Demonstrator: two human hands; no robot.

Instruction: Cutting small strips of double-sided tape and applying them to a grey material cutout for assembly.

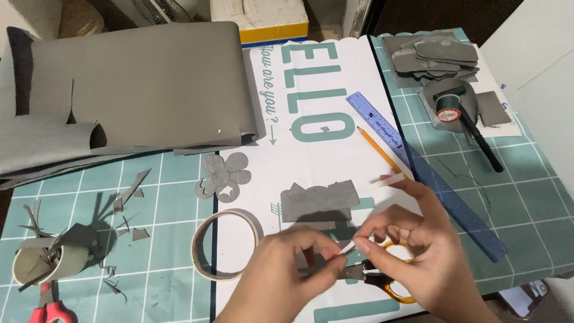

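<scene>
both hands meet near the desk's front edge: the left hand (281,275) and the right hand (412,239) each pinch, fingertips together, an end of a short white strip of tape (347,248) held between them. a second pale strip (388,179) sticks up from the right hand's fingers. under the hands lie orange-handled scissors (388,281) on a white printed sheet (323,90). just left of the left hand sits a roll of masking tape (226,244), and a grey cut-out piece (320,202) lies just behind the hands. a pencil (382,152) and a blue ruler (378,128) lie toward the right, and a grey fabric roll (131,84) fills the back left corner.
</scene>
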